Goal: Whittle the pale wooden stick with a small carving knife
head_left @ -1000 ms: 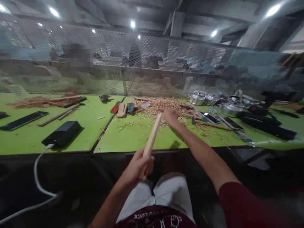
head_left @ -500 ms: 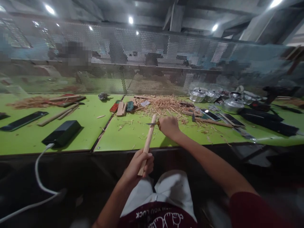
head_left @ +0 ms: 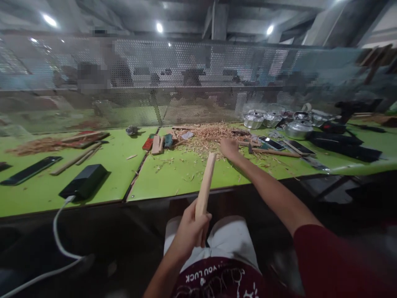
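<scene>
The left hand is wrapped around the near end of a squared wooden stick, whose long axis runs away from the body, leaning slightly right, its far part over the green table. The right hand is beyond and right of the stick's far tip, apart from it, beside the wood shavings; its fingers look curled, but whether they hold anything cannot be told. Half a second ago that hand was nearer, with a knife blade crossing the stick; now no blade shows.
</scene>
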Tool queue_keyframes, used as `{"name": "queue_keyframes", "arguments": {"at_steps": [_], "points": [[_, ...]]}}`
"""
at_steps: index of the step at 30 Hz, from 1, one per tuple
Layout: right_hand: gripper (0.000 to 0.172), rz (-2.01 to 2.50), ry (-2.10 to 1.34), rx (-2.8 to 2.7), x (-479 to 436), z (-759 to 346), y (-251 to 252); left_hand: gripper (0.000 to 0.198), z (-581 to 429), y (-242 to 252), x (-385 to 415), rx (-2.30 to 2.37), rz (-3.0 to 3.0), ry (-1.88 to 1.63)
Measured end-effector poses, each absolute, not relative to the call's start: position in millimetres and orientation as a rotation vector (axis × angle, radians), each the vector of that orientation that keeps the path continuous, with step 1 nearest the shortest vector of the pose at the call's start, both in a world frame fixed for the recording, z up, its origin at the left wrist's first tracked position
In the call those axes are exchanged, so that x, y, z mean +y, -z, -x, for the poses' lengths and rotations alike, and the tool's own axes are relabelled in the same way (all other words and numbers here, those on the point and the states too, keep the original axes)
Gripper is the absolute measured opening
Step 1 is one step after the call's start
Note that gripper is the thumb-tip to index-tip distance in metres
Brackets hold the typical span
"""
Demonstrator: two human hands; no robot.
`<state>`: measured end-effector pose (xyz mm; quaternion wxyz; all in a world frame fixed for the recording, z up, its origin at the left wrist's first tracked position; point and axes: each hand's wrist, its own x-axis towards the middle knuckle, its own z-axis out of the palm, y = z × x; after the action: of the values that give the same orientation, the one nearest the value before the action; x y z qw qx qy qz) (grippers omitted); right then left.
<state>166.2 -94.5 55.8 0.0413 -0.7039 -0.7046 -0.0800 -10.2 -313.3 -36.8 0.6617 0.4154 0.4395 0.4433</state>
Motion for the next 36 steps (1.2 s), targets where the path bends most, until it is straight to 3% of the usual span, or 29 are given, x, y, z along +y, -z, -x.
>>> {"name": "queue_keyframes", "arguments": {"at_steps": [12,19,25,36], "points": [[0.035,1.856,0.426,-2.455,-191.7,-137.9,-52.8,0.038,1.3,37.7,-309.2,1.027,-0.874,-1.098],[0.04,1.926,0.351,-2.402,-162.0,-135.3,-45.4,0.035,2.6,41.3,-317.7,1.136,-0.915,-1.124],[0.038,2.207,0.282,-2.159,-124.2,-163.7,-57.6,0.047,1.9,37.7,-333.3,1.031,-0.934,-1.008],[0.034,1.767,0.34,-2.506,-213.5,-132.9,-46.3,0.018,17.3,38.9,-309.3,0.111,-0.373,-0.85]]}}
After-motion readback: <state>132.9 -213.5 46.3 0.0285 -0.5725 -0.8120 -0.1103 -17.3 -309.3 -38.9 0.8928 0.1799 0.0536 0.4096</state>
